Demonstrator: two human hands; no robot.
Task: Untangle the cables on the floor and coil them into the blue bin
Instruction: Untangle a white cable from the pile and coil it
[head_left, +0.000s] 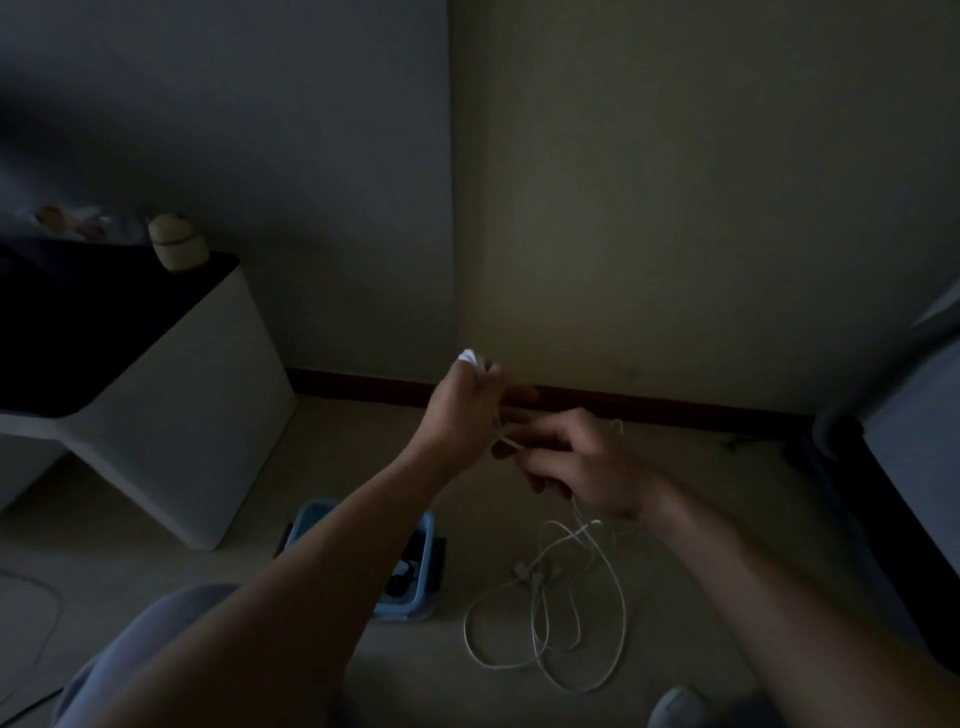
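The room is dim. A thin white cable (545, 613) lies in loose tangled loops on the carpet, and one strand rises to my hands. My left hand (462, 405) is raised and grips the cable's white plug end, which pokes out above its fingers. Just to its right, my right hand (576, 462) pinches the same strand with curled fingers. The blue bin (423, 551) stands on the floor under my left forearm, partly hidden, with dark cables inside it.
A white cabinet (171, 415) with a dark top stands at the left, a small jar (176, 249) on it. Another cable (36, 597) curves on the floor at far left. A wall corner with dark skirting lies ahead. Dark furniture (893, 467) fills the right edge.
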